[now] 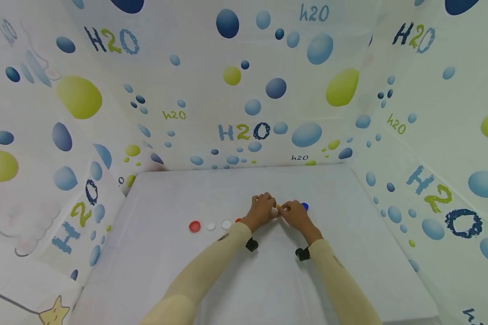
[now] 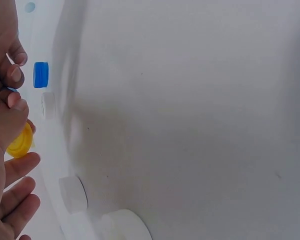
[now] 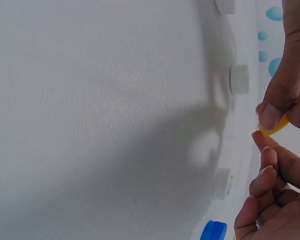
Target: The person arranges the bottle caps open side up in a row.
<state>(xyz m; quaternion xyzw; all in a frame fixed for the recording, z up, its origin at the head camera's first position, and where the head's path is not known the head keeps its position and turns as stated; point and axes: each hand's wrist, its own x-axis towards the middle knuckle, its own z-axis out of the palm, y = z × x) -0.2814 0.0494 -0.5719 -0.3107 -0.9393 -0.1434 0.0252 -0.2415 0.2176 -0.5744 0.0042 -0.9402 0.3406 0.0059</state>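
From my remote feed I saw a red cap well left of the left hand, with two white caps between. That hand pinched a yellow cap between thumb and finger, its other fingers loosely extended. The right hand sat just beside, fingers bent, one tip at the cap's edge; whether it gripped, I couldn't tell. Just right lay a blue cap. I judged light, steady fingertip pressure best.
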